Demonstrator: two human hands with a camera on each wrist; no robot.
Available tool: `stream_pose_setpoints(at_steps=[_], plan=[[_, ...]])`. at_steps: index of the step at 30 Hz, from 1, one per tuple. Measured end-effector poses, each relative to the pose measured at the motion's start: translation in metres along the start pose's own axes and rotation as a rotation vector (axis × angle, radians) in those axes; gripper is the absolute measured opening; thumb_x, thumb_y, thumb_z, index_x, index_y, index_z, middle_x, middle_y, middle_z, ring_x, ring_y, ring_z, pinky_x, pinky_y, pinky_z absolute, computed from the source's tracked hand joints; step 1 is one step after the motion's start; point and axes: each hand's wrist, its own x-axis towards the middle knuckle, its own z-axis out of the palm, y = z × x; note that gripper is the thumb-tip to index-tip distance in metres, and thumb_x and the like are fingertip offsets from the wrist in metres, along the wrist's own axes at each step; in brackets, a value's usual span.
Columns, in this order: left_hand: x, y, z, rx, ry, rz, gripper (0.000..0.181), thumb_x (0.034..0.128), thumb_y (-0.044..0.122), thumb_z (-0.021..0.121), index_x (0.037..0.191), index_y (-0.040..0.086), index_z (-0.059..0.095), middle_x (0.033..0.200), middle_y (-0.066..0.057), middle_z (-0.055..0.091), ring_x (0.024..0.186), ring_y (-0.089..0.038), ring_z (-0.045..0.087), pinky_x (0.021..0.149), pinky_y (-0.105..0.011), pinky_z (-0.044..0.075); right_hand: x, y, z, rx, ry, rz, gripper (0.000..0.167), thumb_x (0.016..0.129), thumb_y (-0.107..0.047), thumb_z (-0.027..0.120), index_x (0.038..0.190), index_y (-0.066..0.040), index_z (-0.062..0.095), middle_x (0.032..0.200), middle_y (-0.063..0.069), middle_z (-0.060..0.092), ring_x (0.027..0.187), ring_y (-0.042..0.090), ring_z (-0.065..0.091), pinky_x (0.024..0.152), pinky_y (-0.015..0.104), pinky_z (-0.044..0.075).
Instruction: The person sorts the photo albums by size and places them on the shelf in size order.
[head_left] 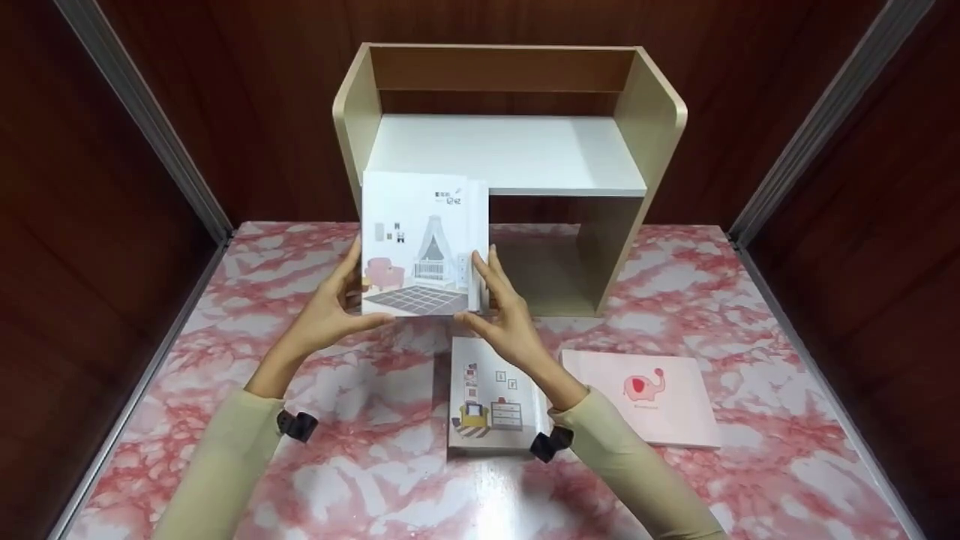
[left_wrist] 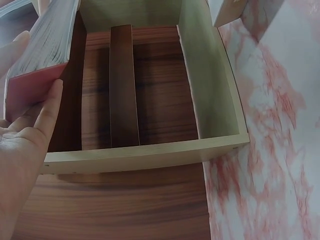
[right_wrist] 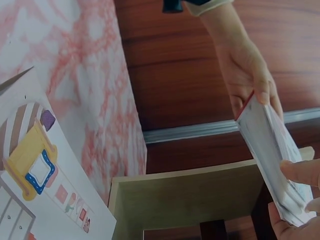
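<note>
A white book [head_left: 416, 240] with a crib and pink armchair on its cover is held upright in front of the shelf unit's left side. The left hand [head_left: 326, 315] grips its left edge, thumb at the bottom corner; in the left wrist view those fingers lie against the book's red side [left_wrist: 37, 87]. On the opposite edge, the right hand [head_left: 506, 315] grips with its thumb below and fingers along the side. The right wrist view shows both hands around the book's page block [right_wrist: 272, 155].
The two-level shelf unit [head_left: 510, 150] stands at the back of the marbled table [head_left: 360, 450]. Below the right hand lies a book with a yellow armchair cover [head_left: 491, 397], and to its right a pink elephant book [head_left: 652, 397]. Dark wood panels surround the table.
</note>
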Motion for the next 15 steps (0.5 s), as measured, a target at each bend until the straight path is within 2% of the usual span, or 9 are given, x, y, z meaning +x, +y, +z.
stream_pose_setpoints(at_steps=[5,9,12,15], plan=[[0.0,-0.001,0.0,-0.024,0.001,0.01,0.112,0.0711,-0.006,0.075,0.15,0.025,0.001,0.132,-0.02,0.048,0.106,-0.021,0.059,0.079,-0.028,0.054,0.0,-0.012,-0.002,0.051,-0.005,0.027,0.079,0.078,0.002,0.069,0.145,-0.002,0.027,0.154,0.017,0.003,0.132,0.034,0.034,0.096,0.045,0.045],[0.0,0.001,0.001,-0.04,0.012,0.02,0.113,0.0705,-0.009,0.074,0.15,0.022,0.0,0.136,-0.02,0.045,0.106,-0.022,0.059,0.079,-0.027,0.054,0.0,-0.028,-0.006,0.065,-0.018,0.042,0.078,0.077,0.006,0.069,0.143,0.004,0.026,0.153,0.021,0.005,0.124,0.039,0.043,0.094,0.047,0.045],[0.0,0.003,0.001,-0.051,0.015,0.011,0.112,0.0706,-0.01,0.074,0.15,0.023,0.001,0.135,-0.02,0.046,0.106,-0.022,0.059,0.08,-0.027,0.053,0.001,-0.028,-0.008,0.064,-0.027,0.052,0.079,0.077,0.006,0.07,0.143,0.003,0.027,0.154,0.021,0.005,0.119,0.037,0.048,0.092,0.044,0.048],[0.001,0.005,0.001,-0.057,0.003,0.012,0.112,0.0711,-0.01,0.073,0.15,0.023,0.002,0.136,-0.018,0.045,0.107,-0.022,0.059,0.08,-0.027,0.053,0.002,-0.017,-0.009,0.067,-0.033,0.053,0.082,0.076,0.003,0.072,0.144,-0.003,0.029,0.155,0.014,0.004,0.122,0.032,0.046,0.092,0.04,0.048]])
